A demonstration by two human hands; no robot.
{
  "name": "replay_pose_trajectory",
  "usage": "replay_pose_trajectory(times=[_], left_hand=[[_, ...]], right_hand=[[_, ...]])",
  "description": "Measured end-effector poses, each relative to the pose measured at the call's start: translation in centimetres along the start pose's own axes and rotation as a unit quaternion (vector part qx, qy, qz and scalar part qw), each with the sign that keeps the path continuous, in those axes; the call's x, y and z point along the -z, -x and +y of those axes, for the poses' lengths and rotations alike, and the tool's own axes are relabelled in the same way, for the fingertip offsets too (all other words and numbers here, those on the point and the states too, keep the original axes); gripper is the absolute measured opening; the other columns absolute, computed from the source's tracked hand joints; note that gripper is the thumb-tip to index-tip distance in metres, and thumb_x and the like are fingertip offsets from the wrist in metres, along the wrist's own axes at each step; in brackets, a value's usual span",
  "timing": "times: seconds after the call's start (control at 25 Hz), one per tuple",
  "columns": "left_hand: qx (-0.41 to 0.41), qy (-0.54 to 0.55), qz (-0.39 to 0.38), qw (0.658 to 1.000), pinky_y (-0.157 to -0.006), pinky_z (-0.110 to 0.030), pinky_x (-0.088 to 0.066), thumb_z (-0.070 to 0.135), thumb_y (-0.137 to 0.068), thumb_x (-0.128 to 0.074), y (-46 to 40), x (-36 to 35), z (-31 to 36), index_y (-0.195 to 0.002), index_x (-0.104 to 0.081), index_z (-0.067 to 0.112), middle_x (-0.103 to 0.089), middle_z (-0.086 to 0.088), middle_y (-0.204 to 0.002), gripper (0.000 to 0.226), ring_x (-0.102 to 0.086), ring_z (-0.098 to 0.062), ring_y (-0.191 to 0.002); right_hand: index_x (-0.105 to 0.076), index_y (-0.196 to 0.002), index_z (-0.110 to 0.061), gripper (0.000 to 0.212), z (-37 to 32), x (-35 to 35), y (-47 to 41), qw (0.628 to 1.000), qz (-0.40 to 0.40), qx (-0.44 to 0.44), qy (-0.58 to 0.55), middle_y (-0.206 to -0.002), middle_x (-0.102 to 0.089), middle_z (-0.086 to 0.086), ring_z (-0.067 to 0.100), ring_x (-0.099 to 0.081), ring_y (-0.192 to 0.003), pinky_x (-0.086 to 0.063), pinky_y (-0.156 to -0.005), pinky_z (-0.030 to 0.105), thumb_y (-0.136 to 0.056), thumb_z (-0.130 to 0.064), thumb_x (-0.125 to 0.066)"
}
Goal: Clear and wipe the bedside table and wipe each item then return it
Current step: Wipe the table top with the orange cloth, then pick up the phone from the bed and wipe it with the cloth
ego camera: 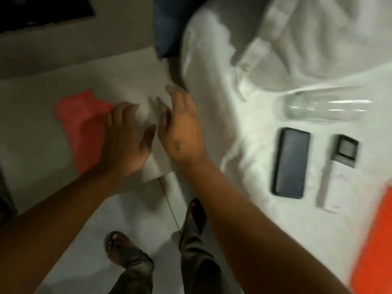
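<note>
A: What are the hands doing?

B: Both hover over the bedside table (42,98), fingers spread and loosely curved. The left hand (125,141) is over the red cloth (82,128), its fingertips at the cloth's right edge; whether it presses the cloth or hangs above it I cannot tell. The right hand (180,128) is flat, palm down near the table's right edge, gripping nothing.

A: Anything hard to read?

B: The whole view is smeared by motion. The cloth's folds are a blur, and the hands hide part of the table's front right corner.

A: And the items?

B: Off the table, on the white bed sheet (244,132) to the right: a clear bottle (326,108) lying on its side, a dark phone (290,163) face up beneath it, a white remote (339,172) just beside the phone (its dark screen end is uppermost). An orange cover (373,240) is cut off at the bed's lower right.

A: The room?

B: Pale tiled floor (135,217), the person's sandalled feet (121,249) below.
</note>
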State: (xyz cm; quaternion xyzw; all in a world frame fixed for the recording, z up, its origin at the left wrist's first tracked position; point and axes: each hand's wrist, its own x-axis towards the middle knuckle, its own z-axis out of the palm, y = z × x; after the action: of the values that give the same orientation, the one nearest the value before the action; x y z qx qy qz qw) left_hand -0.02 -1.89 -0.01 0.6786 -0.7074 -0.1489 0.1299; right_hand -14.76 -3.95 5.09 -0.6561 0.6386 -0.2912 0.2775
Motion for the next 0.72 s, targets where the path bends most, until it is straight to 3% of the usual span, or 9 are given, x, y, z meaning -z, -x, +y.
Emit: replay_pose_trajectory(times=[0.08, 0.2, 0.32, 0.4, 0.48, 0.56, 0.64, 0.72], left_hand=[[-0.043, 0.184, -0.010, 0.982, -0.096, -0.039, -0.046, 0.028, -0.089, -0.059, 0.7, 0.6, 9.1, -0.125, -0.053, 0.004, -0.057, -0.021, -0.119, 0.044, -0.056, -0.032, -0.108], [-0.014, 0.318, -0.110, 0.942, -0.081, -0.031, -0.054, 0.021, -0.085, -0.069, 2.4, 1.6, 21.3, -0.110, -0.066, 0.012, -0.068, -0.008, -0.104, 0.026, -0.066, -0.023, -0.089], [0.054, 0.288, -0.129, 0.947, -0.074, -0.024, -0.052, 0.026, -0.085, -0.069, 1.5, 1.9, 23.9, -0.109, -0.071, 0.015, -0.074, 0.000, -0.097, 0.026, -0.065, -0.015, -0.078], [0.051, 0.263, -0.165, 0.949, -0.077, -0.025, -0.056, 0.030, -0.085, -0.069, 1.0, 2.2, 23.5, -0.115, -0.071, 0.015, -0.076, 0.003, -0.093, 0.033, -0.069, -0.016, -0.080], [0.048, 0.256, -0.207, 0.943, -0.081, -0.032, -0.061, 0.032, -0.083, -0.069, 1.3, 2.6, 24.1, -0.110, -0.072, 0.017, -0.078, 0.002, -0.089, 0.031, -0.073, -0.019, -0.084], [0.061, 0.271, -0.260, 0.925, -0.073, -0.037, -0.063, 0.032, -0.079, -0.068, 1.8, 2.9, 25.6, -0.089, -0.070, 0.018, -0.076, 0.000, -0.082, 0.018, -0.073, -0.020, -0.078], [0.096, 0.307, -0.305, 0.897, -0.073, -0.038, -0.062, 0.030, -0.079, -0.068, 1.9, 2.9, 26.3, -0.095, -0.066, 0.020, -0.075, -0.001, -0.089, 0.019, -0.072, -0.022, -0.081], [0.157, 0.376, -0.321, 0.855, -0.074, -0.037, -0.060, 0.028, -0.083, -0.067, 2.1, 3.3, 25.6, -0.101, -0.062, 0.019, -0.073, -0.002, -0.095, 0.020, -0.071, -0.023, -0.085]], right_hand=[[-0.057, -0.131, -0.008, 0.046, 0.8, 7.0, 3.1, 0.992, 0.125, -0.017, -0.013, -0.126, -0.061, 0.010, 0.029, -0.057, -0.117, -0.043, -0.104, 0.031, -0.087, -0.018, -0.046], [-0.062, -0.118, -0.010, 0.029, 4.9, 16.9, 7.4, 0.950, 0.237, -0.195, 0.055, -0.111, -0.055, -0.003, 0.029, -0.060, -0.111, -0.045, -0.093, 0.030, -0.090, -0.008, -0.054], [-0.060, -0.127, -0.009, 0.032, 7.9, 20.5, 9.4, 0.913, 0.157, -0.369, 0.075, -0.126, -0.060, 0.008, 0.028, -0.055, -0.124, -0.041, -0.099, 0.029, -0.096, -0.015, -0.060], [-0.059, -0.132, -0.011, 0.038, 8.6, 20.9, 9.2, 0.916, 0.120, -0.378, 0.057, -0.129, -0.061, 0.009, 0.024, -0.059, -0.118, -0.048, -0.099, 0.032, -0.097, -0.026, -0.062], [-0.060, -0.130, -0.013, 0.042, 8.7, 21.0, 8.6, 0.917, 0.098, -0.382, 0.065, -0.116, -0.064, 0.003, 0.020, -0.062, -0.104, -0.050, -0.088, 0.032, -0.095, -0.035, -0.063], [-0.058, -0.129, -0.016, 0.042, 8.4, 21.2, 8.2, 0.906, 0.070, -0.415, 0.047, -0.106, -0.063, -0.002, 0.018, -0.063, -0.098, -0.051, -0.084, 0.032, -0.095, -0.040, -0.062], [-0.057, -0.124, -0.015, 0.035, 7.4, 21.0, 7.6, 0.893, 0.053, -0.445, -0.045, -0.107, -0.067, 0.002, 0.023, -0.068, -0.101, -0.057, -0.088, 0.042, -0.099, -0.039, -0.056], [-0.058, -0.115, -0.014, 0.027, 5.7, 20.0, 7.2, 0.893, 0.049, -0.434, -0.112, -0.104, -0.069, 0.008, 0.025, -0.069, -0.097, -0.058, -0.085, 0.044, -0.103, -0.037, -0.049]])
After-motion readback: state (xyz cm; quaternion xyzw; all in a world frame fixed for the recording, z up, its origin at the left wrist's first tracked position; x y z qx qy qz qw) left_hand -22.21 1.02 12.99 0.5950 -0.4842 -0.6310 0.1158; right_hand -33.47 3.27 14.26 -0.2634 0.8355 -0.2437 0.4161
